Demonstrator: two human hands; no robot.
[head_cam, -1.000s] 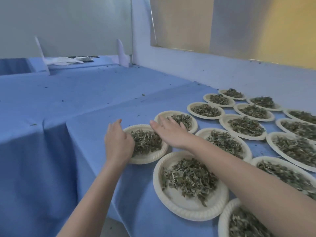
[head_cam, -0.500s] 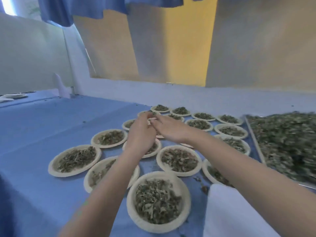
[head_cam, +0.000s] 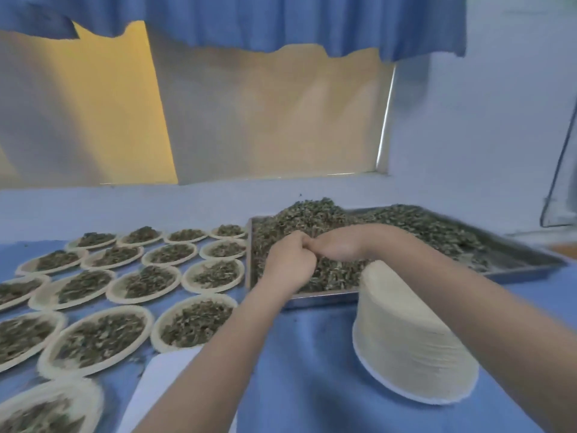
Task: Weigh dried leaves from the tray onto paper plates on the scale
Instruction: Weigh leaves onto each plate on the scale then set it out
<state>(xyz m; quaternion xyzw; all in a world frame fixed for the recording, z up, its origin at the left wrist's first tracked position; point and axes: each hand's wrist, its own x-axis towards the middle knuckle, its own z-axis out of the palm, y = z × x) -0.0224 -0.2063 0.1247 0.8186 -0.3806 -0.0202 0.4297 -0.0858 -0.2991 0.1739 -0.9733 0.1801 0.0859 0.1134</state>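
A metal tray (head_cam: pixel 527 270) heaped with dried leaves (head_cam: pixel 315 217) lies on the blue table at centre right. My left hand (head_cam: pixel 288 265) and my right hand (head_cam: pixel 338 245) meet over the tray's left part. Their knuckles touch and their fingers curl down into the leaves, so the fingertips are hidden. A tall stack of empty paper plates (head_cam: pixel 406 342) stands in front of the tray, under my right forearm. A white flat object (head_cam: pixel 156 389), possibly the scale, shows at the bottom centre and is partly covered by my left arm.
Several paper plates filled with leaves (head_cam: pixel 212 273) lie in rows on the blue cloth (head_cam: pixel 312 370) left of the tray. Behind runs a wall with a window and a blue curtain (head_cam: pixel 249 23). A clear plastic panel (head_cam: pixel 562 170) stands at far right.
My view has swung right from the filled plates to the tray. Both hands moved together from above the plates into the leaf heap.
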